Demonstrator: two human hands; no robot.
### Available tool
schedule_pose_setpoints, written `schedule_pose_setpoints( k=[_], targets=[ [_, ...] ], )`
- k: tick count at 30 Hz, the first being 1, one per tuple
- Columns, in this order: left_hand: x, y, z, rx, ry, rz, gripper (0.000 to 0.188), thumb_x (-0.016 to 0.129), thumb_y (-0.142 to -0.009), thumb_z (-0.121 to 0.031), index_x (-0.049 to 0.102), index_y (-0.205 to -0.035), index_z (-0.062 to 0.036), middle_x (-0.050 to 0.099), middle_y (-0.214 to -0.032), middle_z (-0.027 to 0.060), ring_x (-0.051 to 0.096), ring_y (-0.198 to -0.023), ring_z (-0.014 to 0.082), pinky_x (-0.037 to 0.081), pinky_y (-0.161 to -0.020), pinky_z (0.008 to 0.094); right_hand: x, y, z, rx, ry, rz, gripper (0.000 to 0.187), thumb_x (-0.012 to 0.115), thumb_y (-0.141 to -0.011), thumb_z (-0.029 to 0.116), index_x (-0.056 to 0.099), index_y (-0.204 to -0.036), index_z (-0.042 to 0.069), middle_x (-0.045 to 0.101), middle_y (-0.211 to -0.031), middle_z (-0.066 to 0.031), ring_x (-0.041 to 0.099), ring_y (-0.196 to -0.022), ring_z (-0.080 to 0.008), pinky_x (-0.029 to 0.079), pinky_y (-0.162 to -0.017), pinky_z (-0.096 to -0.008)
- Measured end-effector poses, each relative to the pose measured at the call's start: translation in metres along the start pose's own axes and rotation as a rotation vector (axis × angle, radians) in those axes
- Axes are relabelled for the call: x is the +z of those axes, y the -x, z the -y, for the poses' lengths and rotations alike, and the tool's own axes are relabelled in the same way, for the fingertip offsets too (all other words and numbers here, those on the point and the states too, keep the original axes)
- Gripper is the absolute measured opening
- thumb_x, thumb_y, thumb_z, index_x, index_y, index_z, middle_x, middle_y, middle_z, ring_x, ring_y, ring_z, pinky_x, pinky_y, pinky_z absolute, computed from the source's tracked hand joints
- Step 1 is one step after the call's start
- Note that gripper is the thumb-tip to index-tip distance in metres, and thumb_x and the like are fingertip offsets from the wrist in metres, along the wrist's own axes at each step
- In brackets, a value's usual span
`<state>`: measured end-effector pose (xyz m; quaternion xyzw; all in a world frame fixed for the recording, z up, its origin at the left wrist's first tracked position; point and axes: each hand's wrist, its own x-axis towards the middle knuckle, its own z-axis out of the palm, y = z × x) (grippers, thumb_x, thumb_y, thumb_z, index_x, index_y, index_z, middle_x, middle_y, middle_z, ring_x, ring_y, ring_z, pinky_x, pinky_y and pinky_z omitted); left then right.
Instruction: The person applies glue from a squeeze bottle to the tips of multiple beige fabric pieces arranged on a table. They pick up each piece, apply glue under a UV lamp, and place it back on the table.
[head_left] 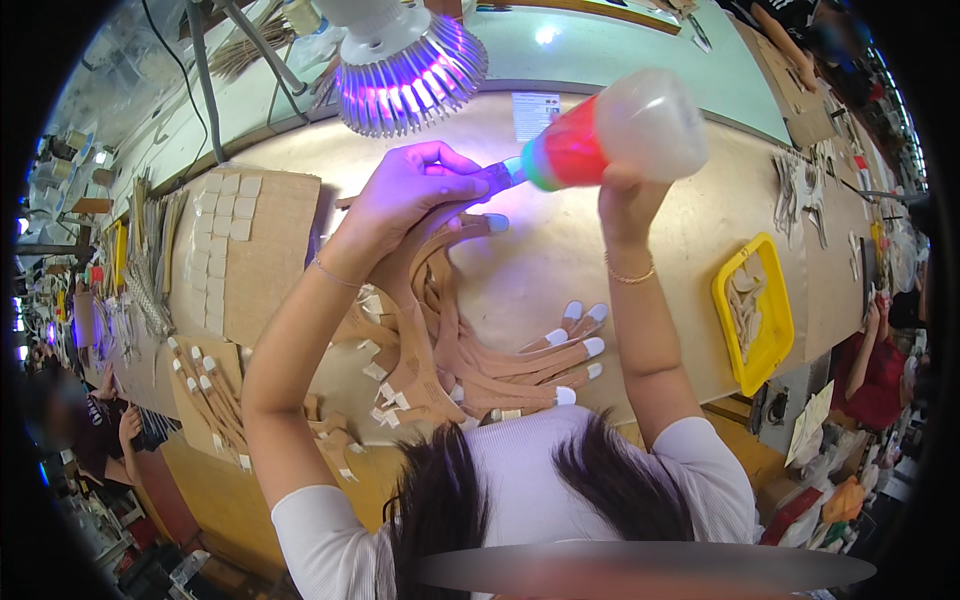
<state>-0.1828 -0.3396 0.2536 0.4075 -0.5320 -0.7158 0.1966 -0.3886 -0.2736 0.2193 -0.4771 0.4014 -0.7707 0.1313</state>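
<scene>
My left hand (pixel 412 195) pinches the end of a tan strap (pixel 402 262) and holds it raised above the table. My right hand (pixel 632 200) grips a squeeze bottle (pixel 652 125), translucent white with a red band and a green collar. The bottle lies tipped sideways, its nozzle pointing left at the strap end by my left fingers. Whether the nozzle touches the strap I cannot tell. Below my hands spreads a pile of tan straps (pixel 450 345), many with white ends. Purple light falls on my left hand from a finned lamp (pixel 410 80) just above.
At the right stands a yellow basket (pixel 785 335) with tan pieces inside. Cardboard (pixel 285 240) on the left bears rows of pale squares (pixel 225 215); more straps (pixel 207 385) lie nearer. A paper sheet (pixel 537 117) lies at the back. Other people sit at both sides.
</scene>
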Motion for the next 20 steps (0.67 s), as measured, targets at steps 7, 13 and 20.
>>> schedule_pose_setpoints(
  k=[7,13,20],
  targets=[
    [-0.004,-0.001,0.002,-0.026,0.077,-0.005,0.018,0.070,-0.078,-0.004,0.059,-0.091,0.0018,0.066,-0.079,0.0104,0.058,-0.054,0.0078,0.048,-0.044,0.0167,-0.007,0.022,-0.011,0.200,-0.066,0.122,0.096,0.085,-0.053,0.055,0.048,-0.122,0.001,0.061,-0.109,-0.0075,0.060,-0.099,-0.0186,0.051,-0.086,-0.0318],
    [-0.004,-0.002,0.002,-0.017,0.079,-0.014,0.018,0.070,-0.078,-0.002,0.058,-0.090,0.0023,0.066,-0.080,0.0119,0.058,-0.054,0.0087,0.049,-0.044,0.0185,-0.005,0.031,-0.019,0.063,-0.055,0.142,0.093,0.085,-0.054,0.054,0.048,-0.122,0.002,0.063,-0.107,-0.0071,0.062,-0.097,-0.0173,0.052,-0.085,-0.0312],
    [-0.001,0.010,-0.005,-0.007,0.024,0.049,0.021,0.071,-0.077,-0.004,0.058,-0.092,0.0023,0.067,-0.084,0.0143,0.062,-0.058,0.0131,0.052,-0.048,0.0206,-0.019,0.004,-0.005,0.100,-0.092,0.070,0.086,0.083,-0.062,0.049,0.048,-0.125,0.002,0.063,-0.110,-0.0086,0.062,-0.102,-0.0230,0.052,-0.087,-0.0380]
  ],
)
